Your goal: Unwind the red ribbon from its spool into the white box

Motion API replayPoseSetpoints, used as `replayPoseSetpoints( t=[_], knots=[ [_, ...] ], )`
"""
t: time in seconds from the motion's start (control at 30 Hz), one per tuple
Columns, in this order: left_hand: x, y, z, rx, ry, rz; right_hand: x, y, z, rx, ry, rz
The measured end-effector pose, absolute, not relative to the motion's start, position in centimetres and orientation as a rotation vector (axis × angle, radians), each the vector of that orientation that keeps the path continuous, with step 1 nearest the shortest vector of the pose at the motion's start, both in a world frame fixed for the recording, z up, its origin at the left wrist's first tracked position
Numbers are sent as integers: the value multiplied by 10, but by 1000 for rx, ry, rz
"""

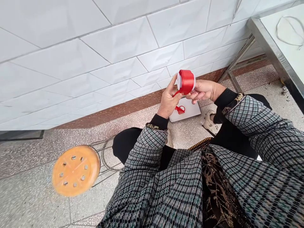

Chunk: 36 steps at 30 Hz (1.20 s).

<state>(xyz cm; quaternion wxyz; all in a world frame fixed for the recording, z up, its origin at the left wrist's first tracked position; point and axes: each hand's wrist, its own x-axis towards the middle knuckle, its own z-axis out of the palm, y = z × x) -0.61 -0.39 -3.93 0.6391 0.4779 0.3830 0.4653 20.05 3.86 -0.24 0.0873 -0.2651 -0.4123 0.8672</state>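
Observation:
A spool of red ribbon (pixel 186 82) with white ends is held up between both hands, in front of the tiled wall. My left hand (pixel 168 100) is closed on it, with a finger against the white left end and the thumb at a strip of ribbon below. From the other side, my right hand (pixel 206 90) grips the spool's right end, its fingers curled underneath. Below the hands lies a shallow white box or lid (pixel 190 110) on the floor. Inside it rests a loose curl of red ribbon (pixel 180 109).
An orange round stool (pixel 76 171) with a holed seat and wire legs stands at the left. At the right is a metal-framed table (pixel 273 41) with a loop of thin cord (pixel 288 33) on top. White wall tiles (pixel 121 41) rise close ahead.

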Motion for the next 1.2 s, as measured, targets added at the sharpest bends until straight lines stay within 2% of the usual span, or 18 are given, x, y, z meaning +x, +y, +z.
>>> replayPoseSetpoints(
  t=[0.23,0.33,0.47,0.63,0.73,0.8,1.0,1.2],
  knots=[
    [-14,1,-43,1076,802,984,192,26,-5,-743,-1193,2683],
    [-13,1,-46,1042,789,955,187,26,-7,-856,-1269,2568],
    [-8,1,-49,1025,721,924,186,31,-10,-1126,-1377,2026],
    [-3,-2,-48,956,744,968,196,36,4,-1186,-1607,1398],
    [0,-5,-47,930,782,969,199,37,13,-1255,-1744,1133],
    [2,-6,-46,930,774,970,201,38,13,-1241,-1784,1173],
    [1,-4,-42,981,770,1019,198,36,2,-1086,-1619,1754],
    [1,-8,-38,1076,795,1046,186,27,1,-1058,-1279,1962]
  ],
)
